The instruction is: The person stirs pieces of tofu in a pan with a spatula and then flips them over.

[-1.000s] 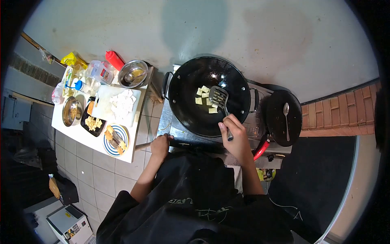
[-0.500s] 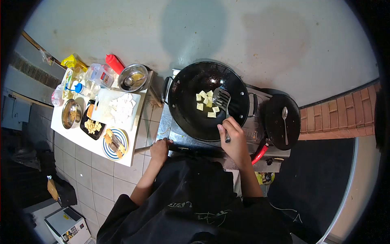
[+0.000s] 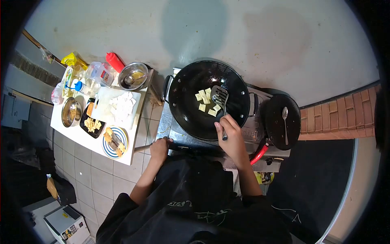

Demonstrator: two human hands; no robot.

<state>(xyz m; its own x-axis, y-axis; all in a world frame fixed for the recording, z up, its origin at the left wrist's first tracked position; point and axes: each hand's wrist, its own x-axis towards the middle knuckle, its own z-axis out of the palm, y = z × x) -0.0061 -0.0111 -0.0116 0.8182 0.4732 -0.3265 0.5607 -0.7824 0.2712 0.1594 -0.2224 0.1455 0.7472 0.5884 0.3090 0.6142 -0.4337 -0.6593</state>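
On the white table at the left, two steel bowls were counted, one near the outer edge and one by the wall with a spoon in it. Between them one black tray of yellow pieces, one cutting board strewn with white pieces and one striped plate were laid out, and one red bottle was seen behind. The left hand was closed around one long handle at the stove's front. One black wok was set on the burner, with some six or seven pale cubes gathered near its middle. One slotted spatula was rested among them, its shaft clasped in the fist of the right hand. Farthest right, one dark round lid was seen with a single spoon on it.
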